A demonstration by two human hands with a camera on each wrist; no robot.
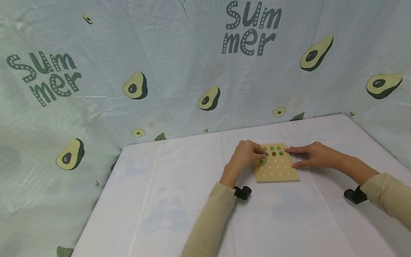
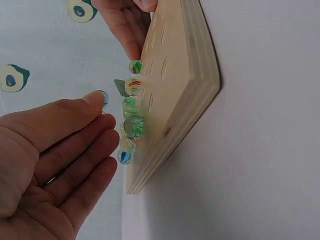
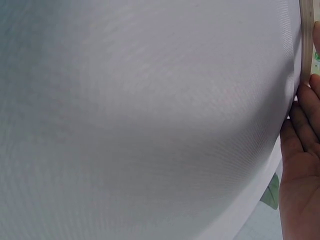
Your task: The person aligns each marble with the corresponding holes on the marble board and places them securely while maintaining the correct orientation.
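Observation:
A square wooden board [image 1: 276, 175] with rows of shallow hollows lies on the table. Several glass marbles [image 2: 133, 126] with green, yellow, red and blue swirls sit in hollows toward its far side. My left hand [image 1: 246, 153] is over the board's left part, thumb and fingertips pinching a clear marble with blue in it [image 2: 104, 100]; the fingers hide part of that marble. At the board's right edge, my right hand [image 1: 316, 155] rests with its fingers stretched out, fingertips against the side. In the right wrist view, that hand [image 3: 302, 150] lies beside the board's edge [image 3: 306, 45].
A pale cloth with faint printed animals covers the table [image 1: 179, 200]. Behind it hangs a curtain [image 1: 173, 71] printed with avocados and lettering. A small black camera [image 1: 243, 192] is strapped at the left wrist, another [image 1: 355, 195] at the right.

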